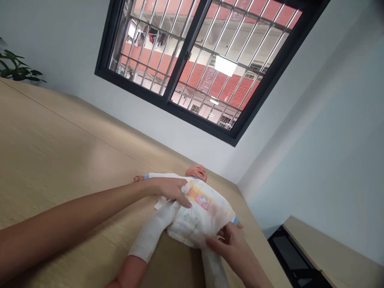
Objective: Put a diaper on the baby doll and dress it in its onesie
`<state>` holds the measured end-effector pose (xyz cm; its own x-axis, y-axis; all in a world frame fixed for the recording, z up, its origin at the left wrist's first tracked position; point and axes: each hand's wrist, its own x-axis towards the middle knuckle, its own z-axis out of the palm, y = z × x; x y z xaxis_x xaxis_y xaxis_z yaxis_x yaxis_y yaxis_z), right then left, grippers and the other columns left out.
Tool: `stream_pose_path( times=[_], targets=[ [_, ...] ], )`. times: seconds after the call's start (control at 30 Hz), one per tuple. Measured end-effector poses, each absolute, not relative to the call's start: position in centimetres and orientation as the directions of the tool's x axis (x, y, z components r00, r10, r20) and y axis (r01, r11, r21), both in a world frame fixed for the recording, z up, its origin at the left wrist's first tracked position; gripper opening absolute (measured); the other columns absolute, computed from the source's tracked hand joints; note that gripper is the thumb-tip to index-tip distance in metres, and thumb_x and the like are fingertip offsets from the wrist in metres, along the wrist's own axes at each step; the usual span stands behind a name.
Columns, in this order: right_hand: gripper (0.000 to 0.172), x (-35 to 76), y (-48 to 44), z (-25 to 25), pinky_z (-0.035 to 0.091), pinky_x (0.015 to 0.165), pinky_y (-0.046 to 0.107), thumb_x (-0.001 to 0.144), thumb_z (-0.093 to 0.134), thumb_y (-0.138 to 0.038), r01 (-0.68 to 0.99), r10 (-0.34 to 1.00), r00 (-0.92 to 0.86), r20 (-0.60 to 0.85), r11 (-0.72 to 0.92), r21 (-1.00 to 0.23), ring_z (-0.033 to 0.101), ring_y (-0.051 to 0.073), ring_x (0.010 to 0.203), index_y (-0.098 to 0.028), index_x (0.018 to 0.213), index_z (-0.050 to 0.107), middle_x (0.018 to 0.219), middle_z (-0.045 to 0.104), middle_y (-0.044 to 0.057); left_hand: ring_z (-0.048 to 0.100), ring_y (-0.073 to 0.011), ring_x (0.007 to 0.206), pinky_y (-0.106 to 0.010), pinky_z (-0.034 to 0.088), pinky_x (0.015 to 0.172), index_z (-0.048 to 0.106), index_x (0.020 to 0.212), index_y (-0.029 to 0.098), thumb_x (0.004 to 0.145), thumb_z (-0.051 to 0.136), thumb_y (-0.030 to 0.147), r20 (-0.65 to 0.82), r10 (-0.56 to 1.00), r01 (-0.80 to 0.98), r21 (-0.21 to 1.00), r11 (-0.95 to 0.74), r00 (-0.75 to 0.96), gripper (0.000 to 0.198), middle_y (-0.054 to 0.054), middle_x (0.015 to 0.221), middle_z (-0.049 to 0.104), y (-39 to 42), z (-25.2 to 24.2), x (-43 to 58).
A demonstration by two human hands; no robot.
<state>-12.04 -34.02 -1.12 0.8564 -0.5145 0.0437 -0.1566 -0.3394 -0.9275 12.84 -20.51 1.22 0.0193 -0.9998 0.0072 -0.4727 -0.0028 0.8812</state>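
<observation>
A baby doll [196, 173] lies on its back, its head toward the window and its legs toward me. It wears a white top with blue cuffs and white leggings [159, 228]. Around its hips is a white diaper [187, 226]; a colourful cartoon print shows on the doll's front. My left hand [172, 190] reaches in from the left and is closed at the waist, thumb on the front, other fingers partly hidden. At the opposite hip, my right hand [229, 242] has its fingers curled in a pinch at the diaper's side. Its fingertips are partly hidden.
The doll rests on a wide light-wood table [75, 160] against a white wall. A barred window [168, 102] with a dark frame is above. A leafy plant [19, 70] stands at the far left. A black-fronted wooden cabinet [295, 256] is at lower right.
</observation>
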Motion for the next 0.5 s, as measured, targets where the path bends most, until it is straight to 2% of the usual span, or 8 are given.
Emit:
stream_pose_path(
  times=[0.07,0.17,0.23,0.3,0.33,0.4,0.5],
  targets=[
    [0.062,-12.1,-33.4,-0.9,0.042,0.059,0.022,0.061,0.080,-0.037,-0.159,-0.517,0.852,0.076,-0.396,-0.904,0.055,0.019,0.080,-0.015,0.115,0.058,0.091,0.061,0.006,0.060,-0.0229,0.106,-0.027,0.051,0.086,0.062,0.119,0.020,0.071,0.076,0.041,0.028,-1.000,-0.383,0.923,0.025,0.003,0.054,-0.004,0.117,0.065,-20.8,0.8,13.1],
    [0.065,-11.6,-32.2,-0.9,0.044,0.060,0.024,0.062,0.080,-0.038,-0.268,-0.617,0.775,0.133,-0.513,-0.816,0.056,0.021,0.083,-0.013,0.117,0.056,0.097,0.062,0.009,0.061,-0.0221,0.104,-0.026,0.051,0.085,0.061,0.118,0.020,0.071,0.077,0.039,0.060,-0.998,-0.338,0.939,0.065,-0.024,0.053,-0.003,0.115,0.066,-20.7,0.9,13.1],
    [0.066,-10.9,-31.8,-0.8,0.048,0.069,0.026,0.066,0.079,-0.043,-0.282,-0.633,0.747,0.201,-0.576,-0.767,0.057,0.023,0.091,-0.013,0.120,0.054,0.105,0.062,0.010,0.062,-0.0213,0.102,-0.025,0.051,0.083,0.062,0.115,0.020,0.071,0.077,0.036,0.074,-0.995,-0.308,0.947,0.089,-0.059,0.049,-0.002,0.111,0.067,-20.5,1.1,12.8],
    [0.063,-10.1,-32.1,-0.7,0.049,0.079,0.029,0.074,0.073,-0.047,-0.216,-0.572,0.776,0.266,-0.637,-0.740,0.058,0.024,0.098,-0.014,0.123,0.053,0.114,0.062,0.011,0.062,-0.0217,0.103,-0.025,0.051,0.083,0.063,0.112,0.020,0.068,0.077,0.031,0.099,-0.991,-0.249,0.961,0.118,-0.088,0.047,-0.001,0.109,0.067,-20.4,1.2,12.4],
    [0.058,-9.7,-32.6,-0.5,0.049,0.079,0.029,0.077,0.069,-0.048,-0.189,-0.545,0.789,0.284,-0.656,-0.731,0.059,0.024,0.097,-0.013,0.120,0.054,0.114,0.063,0.012,0.061,-0.0222,0.103,-0.025,0.051,0.083,0.063,0.110,0.020,0.066,0.077,0.028,0.110,-0.990,-0.231,0.965,0.127,-0.087,0.046,-0.001,0.107,0.067,-20.5,1.1,12.3],
    [0.046,-9.3,-34.4,-0.3,0.049,0.070,0.028,0.080,0.065,-0.046,-0.183,-0.526,0.808,0.264,-0.650,-0.737,0.059,0.022,0.086,-0.010,0.109,0.058,0.102,0.065,0.012,0.062,-0.0228,0.102,-0.025,0.052,0.082,0.064,0.107,0.019,0.063,0.075,0.024,0.115,-0.991,-0.228,0.965,0.127,-0.067,0.046,0.000,0.104,0.067,-20.7,0.9,12.1],
    [0.034,-9.7,-37.6,-0.2,0.044,0.057,0.025,0.076,0.061,-0.034,-0.211,-0.578,0.799,0.169,-0.532,-0.820,0.055,0.017,0.067,-0.010,0.100,0.060,0.081,0.064,0.007,0.063,-0.0232,0.099,-0.025,0.052,0.078,0.064,0.107,0.020,0.061,0.074,0.022,0.078,-0.996,-0.238,0.968,0.083,-0.029,0.047,0.001,0.104,0.068,-20.9,0.5,12.1]
  ],
)
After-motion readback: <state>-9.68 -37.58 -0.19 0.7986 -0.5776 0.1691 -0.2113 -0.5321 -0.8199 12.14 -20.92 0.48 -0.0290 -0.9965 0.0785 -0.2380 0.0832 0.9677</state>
